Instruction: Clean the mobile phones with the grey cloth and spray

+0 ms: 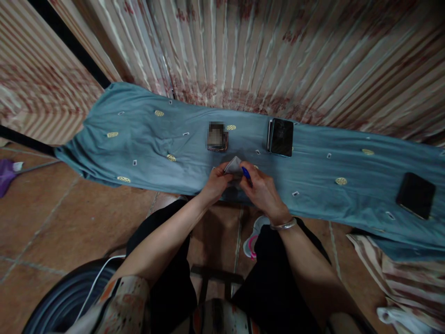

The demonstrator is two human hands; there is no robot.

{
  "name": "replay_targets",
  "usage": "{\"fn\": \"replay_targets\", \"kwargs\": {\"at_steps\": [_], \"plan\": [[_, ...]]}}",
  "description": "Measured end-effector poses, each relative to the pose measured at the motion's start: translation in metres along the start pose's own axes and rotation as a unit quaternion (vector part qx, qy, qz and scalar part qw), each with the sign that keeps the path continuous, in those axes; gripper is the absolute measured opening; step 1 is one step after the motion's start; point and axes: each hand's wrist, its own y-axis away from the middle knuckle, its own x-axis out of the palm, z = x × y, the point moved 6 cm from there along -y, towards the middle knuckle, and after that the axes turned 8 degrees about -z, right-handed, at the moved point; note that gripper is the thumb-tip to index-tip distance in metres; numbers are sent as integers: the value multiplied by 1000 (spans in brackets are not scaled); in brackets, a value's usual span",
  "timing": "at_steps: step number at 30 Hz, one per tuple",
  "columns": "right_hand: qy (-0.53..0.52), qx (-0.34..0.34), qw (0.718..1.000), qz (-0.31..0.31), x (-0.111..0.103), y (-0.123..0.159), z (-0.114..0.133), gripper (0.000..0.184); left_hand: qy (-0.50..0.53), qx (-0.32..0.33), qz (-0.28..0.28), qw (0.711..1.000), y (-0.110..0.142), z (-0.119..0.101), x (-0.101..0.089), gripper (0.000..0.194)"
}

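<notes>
Both hands meet above the front edge of a cloth-covered bench. My left hand pinches one side of a small light-grey folded piece, paper or cloth, with its pointed corner facing away from me. Closed at the other side, my right hand has a slim blue object between its fingers; most of it is hidden, so its kind does not show. Just beyond the hands lies a small stack with a blurred top. To its right rests a dark glossy flat device, like a phone, on a paler item.
The blue-green patterned cloth covers the long bench. A black booklet-like case lies at its right end. Pleated curtain hangs behind. On the tiled floor are a black round ribbed object with a white cable and striped fabric.
</notes>
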Motion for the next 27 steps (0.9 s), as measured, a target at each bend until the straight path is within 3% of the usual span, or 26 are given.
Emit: {"fn": "replay_targets", "kwargs": {"at_steps": [14,20,27], "plan": [[-19,5,1000,-9,-5,2,-3,48,5,-14,-19,1000,-1,-1,-2,33],[62,36,997,-20,-10,1,-39,62,-1,-8,-55,998,-3,-10,-12,30],[132,59,989,-5,6,-15,-72,61,-6,-11,-79,997,-3,-14,-18,32]]}}
